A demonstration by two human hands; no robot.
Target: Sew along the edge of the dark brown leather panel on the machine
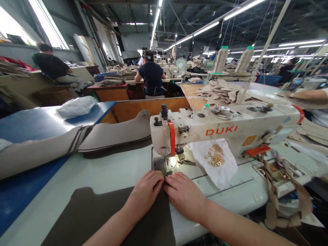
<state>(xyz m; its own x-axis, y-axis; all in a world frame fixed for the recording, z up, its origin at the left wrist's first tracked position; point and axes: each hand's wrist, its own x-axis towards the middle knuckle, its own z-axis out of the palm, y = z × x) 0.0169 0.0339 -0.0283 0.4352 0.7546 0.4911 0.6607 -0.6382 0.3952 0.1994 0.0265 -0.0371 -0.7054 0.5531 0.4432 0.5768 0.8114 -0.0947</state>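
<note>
Dark brown material point(107, 218), a flat panel that may be leather or synthetic, lies on the pale counter point(102, 174) near the viewer, its far edge brought up to the needle area of the sewing machine point(220, 131).

Hand position: the left hand point(145, 191) rests flat on the panel, fingers extended and close together, pressing it down just short of the presser foot point(167, 160). The right hand point(183, 193) lies beside it, touching or nearly touching, fingers likewise flat, partly on the panel edge and partly on the counter. Neither hand grips anything; both pin the material.

Progress, as judged: the panel appears aligned at the needle, but no seam can be made out on the visible surface, so stitching seems to be at its start. Most of the panel lies near the viewer, unfed.

Other items: to the left, a stack of grey-beige panels point(115, 136) rests on the counter. Right of the needle, a white bag point(217, 164) holds gold metal rings. Two thread cones point(220, 59) stand far right.

Legible writing: "DUKI" in orange capitals on the machine arm. A small yellow label to its right is unreadable.
</note>
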